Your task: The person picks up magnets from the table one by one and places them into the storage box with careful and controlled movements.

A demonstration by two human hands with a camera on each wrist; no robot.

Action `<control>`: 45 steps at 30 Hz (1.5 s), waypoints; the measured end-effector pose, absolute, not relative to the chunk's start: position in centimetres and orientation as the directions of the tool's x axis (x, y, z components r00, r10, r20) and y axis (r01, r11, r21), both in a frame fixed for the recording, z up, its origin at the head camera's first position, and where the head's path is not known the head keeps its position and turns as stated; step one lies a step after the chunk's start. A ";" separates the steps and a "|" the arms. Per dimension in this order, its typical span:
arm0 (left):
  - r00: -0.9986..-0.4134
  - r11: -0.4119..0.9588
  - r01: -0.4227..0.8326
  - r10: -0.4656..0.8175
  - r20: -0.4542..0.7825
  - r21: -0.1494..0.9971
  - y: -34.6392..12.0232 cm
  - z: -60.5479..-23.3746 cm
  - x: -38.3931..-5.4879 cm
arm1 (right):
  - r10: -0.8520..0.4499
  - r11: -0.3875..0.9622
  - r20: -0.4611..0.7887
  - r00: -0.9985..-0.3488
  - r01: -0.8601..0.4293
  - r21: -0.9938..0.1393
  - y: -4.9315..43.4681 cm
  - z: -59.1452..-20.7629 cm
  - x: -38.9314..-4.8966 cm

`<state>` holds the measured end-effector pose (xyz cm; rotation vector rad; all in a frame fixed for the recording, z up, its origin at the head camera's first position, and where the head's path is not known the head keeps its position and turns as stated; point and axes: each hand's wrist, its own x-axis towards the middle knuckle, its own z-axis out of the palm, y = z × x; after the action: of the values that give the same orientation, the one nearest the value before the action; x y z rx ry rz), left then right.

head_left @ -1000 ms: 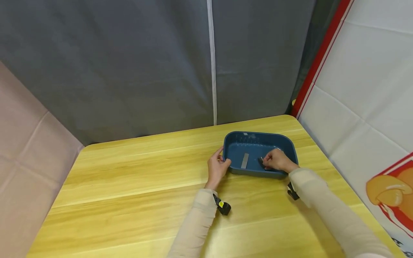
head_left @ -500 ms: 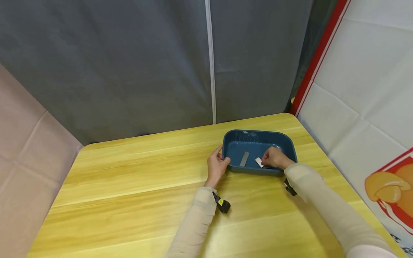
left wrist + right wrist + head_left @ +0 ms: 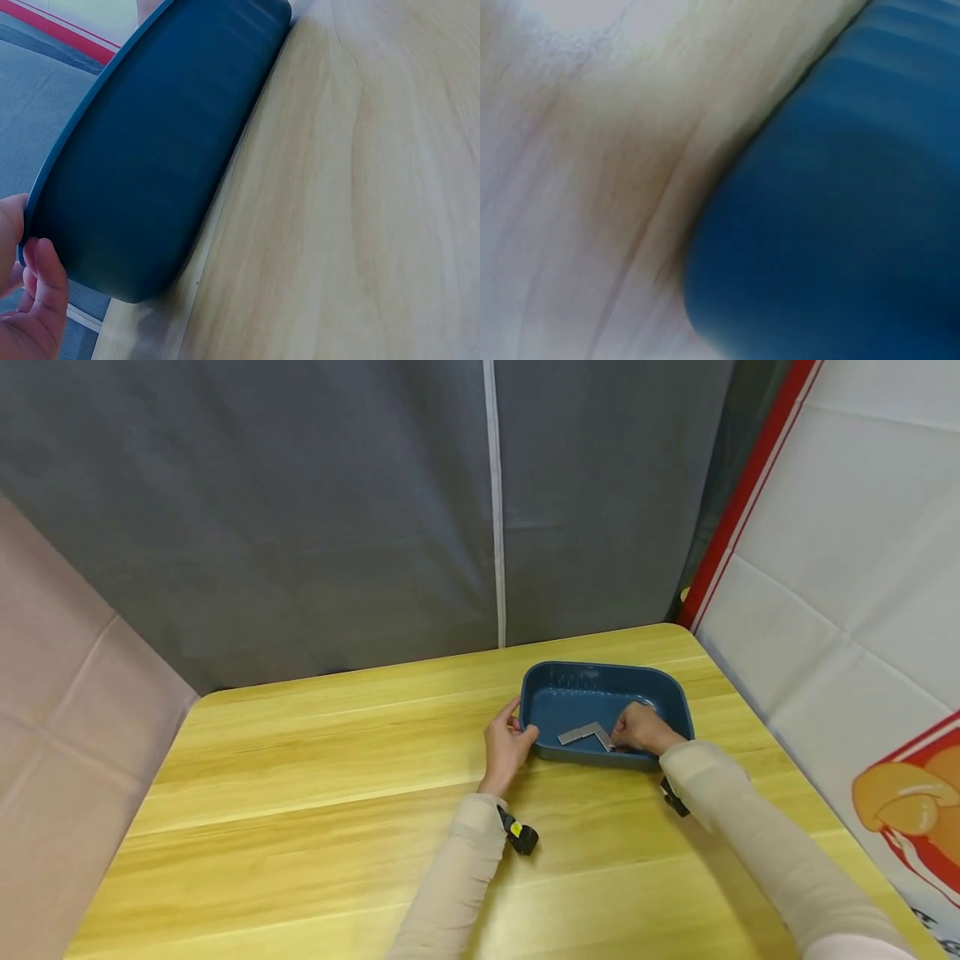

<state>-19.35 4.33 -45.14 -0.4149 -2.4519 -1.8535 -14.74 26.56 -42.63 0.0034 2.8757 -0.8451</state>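
A dark blue rectangular plastic basin stands on the table. My left hand grips its left end, the thumb and fingers about the rim, as the left wrist view also shows at the basin's outer wall. Inside, my right hand reaches down near the front right and pinches the end of a small flat grey piece. A second flat grey strip lies on the basin floor, meeting the first at an angle. My right fingertips are partly hidden. Only the basin's outside shows in the right wrist view.
The wooden table extends left and toward me. Behind it hangs a grey curtain, with a white panel close along the right side. The basin sits near the table's right back corner.
The piece in my right hand has turned and now meets the other strip. That strip has swung from nearly upright in the view to a flatter slant. My left hand stays on the rim.
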 end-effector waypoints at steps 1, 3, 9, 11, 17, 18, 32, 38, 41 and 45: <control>-0.964 0.251 0.233 0.187 0.189 0.939 4.3 -45.2 -19.4 | -0.041 0.841 -0.132 -0.990 0.037 -0.539 26.6 -42.6 -14.7; -0.965 0.253 0.229 0.186 0.185 0.940 4.3 -45.2 -19.4 | -0.050 0.842 -0.125 -0.991 0.026 -0.539 26.6 -42.6 -14.7; -0.966 0.256 0.224 0.183 0.180 0.940 4.2 -45.2 -19.5 | -0.044 0.839 -0.145 -0.988 0.043 -0.542 26.6 -42.5 -14.8; -0.967 0.259 0.222 0.182 0.178 0.940 4.2 -45.2 -19.6 | -0.038 0.835 -0.151 -0.988 0.051 -0.547 26.6 -42.5 -14.8; -0.967 0.256 0.218 0.187 0.173 0.942 4.2 -44.9 -19.7 | -0.058 0.842 -0.114 -0.992 0.013 -0.539 26.6 -42.4 -14.8; -0.967 0.254 0.219 0.188 0.174 0.942 4.2 -44.9 -19.6 | -0.061 0.844 -0.110 -0.992 0.008 -0.536 26.6 -42.3 -14.8; -0.970 0.273 0.202 0.188 0.154 0.941 4.3 -44.7 -19.5 | -0.075 0.846 -0.101 -0.992 -0.010 -0.532 26.4 -42.4 -14.4; -0.969 0.271 0.213 0.183 0.167 0.939 4.3 -44.9 -19.4 | -0.090 0.841 -0.085 -0.992 -0.030 -0.541 26.6 -42.2 -14.1; -0.968 0.270 0.219 0.181 0.174 0.938 4.3 -45.0 -19.4 | -0.072 0.825 -0.073 -0.995 -0.018 -0.565 26.8 -41.7 -13.8; -0.967 0.269 0.226 0.180 0.181 0.936 4.3 -45.2 -19.4 | 0.014 0.757 -0.076 -0.997 0.060 -0.651 27.5 -41.3 -13.4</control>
<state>-19.40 4.27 -45.20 -0.3959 -2.4718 -1.8336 -13.44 27.47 -41.28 0.0610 2.8820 -1.0711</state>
